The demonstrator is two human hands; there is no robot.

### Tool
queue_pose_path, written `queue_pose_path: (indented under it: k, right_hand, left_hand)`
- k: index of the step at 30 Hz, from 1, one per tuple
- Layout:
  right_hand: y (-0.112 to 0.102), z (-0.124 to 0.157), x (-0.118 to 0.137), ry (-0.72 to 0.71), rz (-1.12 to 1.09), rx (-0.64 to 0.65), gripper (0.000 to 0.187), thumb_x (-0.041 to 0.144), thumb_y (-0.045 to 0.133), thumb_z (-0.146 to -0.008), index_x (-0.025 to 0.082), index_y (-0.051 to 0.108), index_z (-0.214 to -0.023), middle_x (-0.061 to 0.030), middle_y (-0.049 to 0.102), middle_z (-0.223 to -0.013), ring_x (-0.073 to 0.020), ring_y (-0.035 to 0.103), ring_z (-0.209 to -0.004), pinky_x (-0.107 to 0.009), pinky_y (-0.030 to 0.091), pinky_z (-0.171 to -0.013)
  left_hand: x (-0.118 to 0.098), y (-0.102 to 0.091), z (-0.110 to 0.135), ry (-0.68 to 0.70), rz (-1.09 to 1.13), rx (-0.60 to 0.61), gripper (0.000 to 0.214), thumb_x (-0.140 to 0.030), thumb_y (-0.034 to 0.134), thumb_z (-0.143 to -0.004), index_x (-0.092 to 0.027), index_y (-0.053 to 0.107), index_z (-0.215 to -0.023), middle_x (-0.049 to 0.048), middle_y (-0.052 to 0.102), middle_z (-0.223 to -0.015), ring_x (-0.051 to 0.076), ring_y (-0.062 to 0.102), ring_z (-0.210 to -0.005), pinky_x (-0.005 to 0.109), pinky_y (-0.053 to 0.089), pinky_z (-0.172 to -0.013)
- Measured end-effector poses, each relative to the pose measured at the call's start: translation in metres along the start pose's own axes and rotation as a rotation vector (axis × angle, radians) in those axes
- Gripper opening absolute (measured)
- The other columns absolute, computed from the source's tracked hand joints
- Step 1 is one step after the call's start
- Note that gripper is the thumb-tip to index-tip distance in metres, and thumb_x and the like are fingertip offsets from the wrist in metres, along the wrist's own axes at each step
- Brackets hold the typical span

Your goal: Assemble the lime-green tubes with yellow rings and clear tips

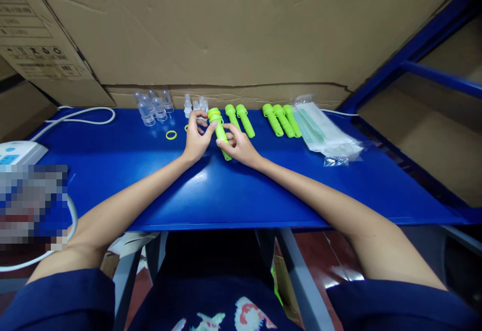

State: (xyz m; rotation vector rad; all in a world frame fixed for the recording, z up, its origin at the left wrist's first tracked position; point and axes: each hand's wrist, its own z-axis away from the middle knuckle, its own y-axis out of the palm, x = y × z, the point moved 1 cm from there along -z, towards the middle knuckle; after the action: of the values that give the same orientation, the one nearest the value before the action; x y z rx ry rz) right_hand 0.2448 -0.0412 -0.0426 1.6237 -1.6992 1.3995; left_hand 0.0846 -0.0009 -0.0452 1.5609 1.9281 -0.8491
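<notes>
Clear cups (146,112) stand behind a loose yellow ring (171,135), both apparently unused. Mid-table, the left hand (196,139) pinches a green torch (218,129) near its yellow-banded head; the right hand (243,147) clasps its lower barrel. Further right, two torches (246,121), then three torches (283,121), show no yellow — seemingly still unringed.

Held tube (219,129) lime green, yellow ring (214,112) around one end. Other tubes (246,122) same lime green. Loose ring (171,138) yellow. Plastic cups (146,114) clear. Packet (329,135) white and pale green under clear film (337,161). Table (226,203) blue. Cardboard (226,29) brown, black print (32,51) at left. Shirt (226,283) navy, patterned white, red, green.
</notes>
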Motion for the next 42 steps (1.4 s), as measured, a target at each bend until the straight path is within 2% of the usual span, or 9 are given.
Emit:
queue_pose_path:
  k: [10,19,31,37,42]
  right_hand:
    - [-0.001,-0.001,0.000,0.003,0.037,-0.028,0.039,0.038,0.062,-0.085,0.019,0.043,-0.114,0.0100,0.041,-0.063,-0.0063,0.034,-0.049,-0.020,0.028,-0.048]
    - [0.000,0.000,0.001,-0.006,0.123,-0.023,0.033,0.032,0.059,-0.086,0.019,0.044,-0.111,0.0112,0.036,-0.059,-0.0071,0.032,-0.048,-0.021,0.024,-0.048]
    - [-0.002,0.001,0.006,0.002,0.183,-0.055,0.034,0.036,0.059,-0.083,0.018,0.047,-0.108,0.0119,0.032,-0.057,-0.0080,0.029,-0.048,-0.023,0.022,-0.050]
    - [-0.002,0.002,0.007,0.005,0.193,-0.074,0.033,0.035,0.061,-0.082,0.018,0.048,-0.107,0.0117,0.032,-0.056,-0.0085,0.030,-0.048,-0.023,0.022,-0.050]
    - [-0.003,0.002,0.007,0.006,0.199,-0.061,0.031,0.034,0.061,-0.082,0.019,0.047,-0.105,0.0119,0.031,-0.056,-0.0084,0.031,-0.048,-0.023,0.022,-0.050]
  left_hand:
    - [0.002,-0.003,-0.001,0.009,-0.024,-0.001,0.053,-0.067,0.068,-0.082,-0.023,0.057,-0.109,0.0051,0.063,-0.106,0.013,0.060,-0.083,0.025,0.046,-0.065]
    - [-0.002,-0.004,0.000,0.027,-0.053,0.021,0.036,-0.050,0.070,-0.088,-0.024,0.063,-0.111,0.0061,0.062,-0.107,0.014,0.059,-0.083,0.024,0.047,-0.066]
    - [-0.006,-0.010,-0.010,-0.036,-0.032,0.097,0.027,-0.035,0.076,-0.082,-0.020,0.067,-0.103,0.0034,0.067,-0.095,0.013,0.058,-0.077,0.024,0.044,-0.067]
    - [-0.002,-0.018,-0.022,-0.103,-0.018,0.193,0.029,-0.039,0.081,-0.075,-0.018,0.066,-0.090,0.0002,0.066,-0.081,0.011,0.054,-0.067,0.024,0.041,-0.064]
    - [-0.001,-0.022,-0.027,-0.098,0.003,0.281,0.034,-0.047,0.079,-0.076,-0.017,0.066,-0.086,0.0001,0.065,-0.077,0.010,0.051,-0.063,0.024,0.038,-0.059]
